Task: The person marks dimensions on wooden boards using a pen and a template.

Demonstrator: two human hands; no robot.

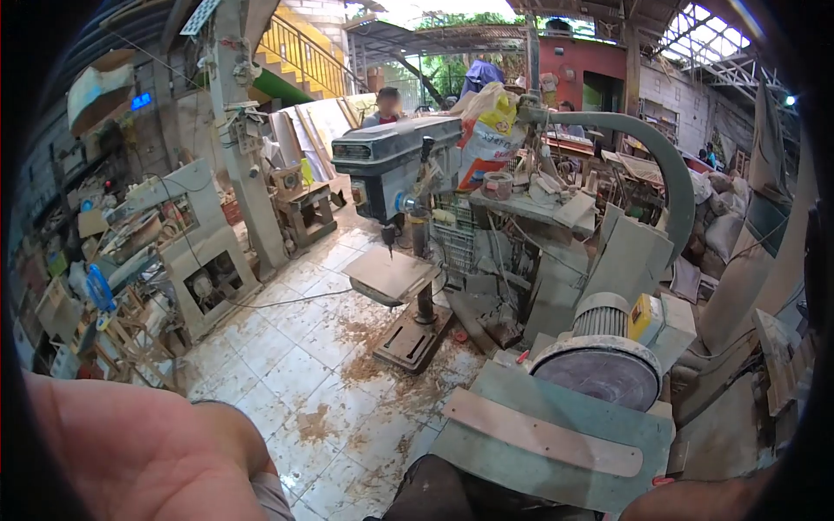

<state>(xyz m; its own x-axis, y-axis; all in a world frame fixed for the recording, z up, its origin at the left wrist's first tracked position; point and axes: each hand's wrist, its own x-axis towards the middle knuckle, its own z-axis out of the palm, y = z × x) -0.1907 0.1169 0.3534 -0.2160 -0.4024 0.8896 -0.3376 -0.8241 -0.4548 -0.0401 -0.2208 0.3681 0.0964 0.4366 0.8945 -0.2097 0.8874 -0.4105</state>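
My left hand (148, 451) is raised close to the camera at the lower left, its palm facing me. Its fingers lie outside the view, and nothing shows on the palm. At the bottom right edge, part of my right hand or forearm (704, 499) is in shadow, with its fingers hidden. Nearest to it is the green table (556, 395) of a disc sander (599, 379). A long, slightly curved wooden piece (543, 431) with small holes lies flat on that table, apart from both hands.
A drill press (395, 174) with a board (391, 273) on its table stands ahead on the tiled floor (295, 382), among sawdust. Bags (491, 130) and wood scraps crowd the bench behind it. Machines and timber line the left wall. Other people (387, 108) are farther back.
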